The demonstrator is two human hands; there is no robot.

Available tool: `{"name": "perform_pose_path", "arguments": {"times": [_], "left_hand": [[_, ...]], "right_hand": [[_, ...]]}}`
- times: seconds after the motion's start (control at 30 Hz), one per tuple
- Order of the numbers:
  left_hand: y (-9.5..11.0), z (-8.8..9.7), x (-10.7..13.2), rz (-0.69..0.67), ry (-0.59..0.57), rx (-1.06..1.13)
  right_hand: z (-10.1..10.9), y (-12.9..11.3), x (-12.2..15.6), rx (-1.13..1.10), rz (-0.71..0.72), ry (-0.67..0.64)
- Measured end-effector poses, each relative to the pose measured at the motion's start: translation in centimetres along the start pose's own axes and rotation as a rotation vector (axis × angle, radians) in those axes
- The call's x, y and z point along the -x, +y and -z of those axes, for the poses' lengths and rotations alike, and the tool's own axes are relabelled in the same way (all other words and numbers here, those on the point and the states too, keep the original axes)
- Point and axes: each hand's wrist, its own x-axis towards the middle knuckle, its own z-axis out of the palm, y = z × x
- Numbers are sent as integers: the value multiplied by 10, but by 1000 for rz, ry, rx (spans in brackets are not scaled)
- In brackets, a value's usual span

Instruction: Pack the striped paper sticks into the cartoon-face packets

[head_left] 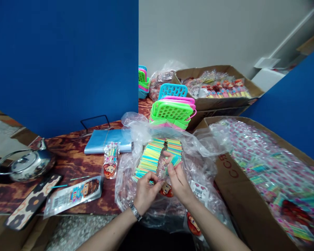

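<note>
My left hand (148,191), with a metal watch band at the wrist, pinches the edge of a clear printed packet (166,190) with a red-haired cartoon figure. My right hand (178,178) is closed on a small bunch of green and blue sticks (175,160), just above the packet. Behind both hands, rows of thin yellow, green and blue sticks (150,157) lie in a large open clear plastic bag (128,174). Fingers partly hide the packet's opening.
At right stands a cardboard box (231,177) of filled packets, with another box (222,101) behind. Colourful plastic baskets (172,109) are stacked ahead. On the left are a filled packet (110,162), blue plastic sleeves (96,143), a flat printed packet (75,195), a flowered phone case (34,202) and a kettle (28,165).
</note>
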Motion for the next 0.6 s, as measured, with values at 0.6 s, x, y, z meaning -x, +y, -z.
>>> {"name": "perform_pose_path", "arguments": {"times": [0.6], "left_hand": [[-8,30,5,-638,-29,-119]], "right_hand": [[41,-14,10,271,434,-309]]}}
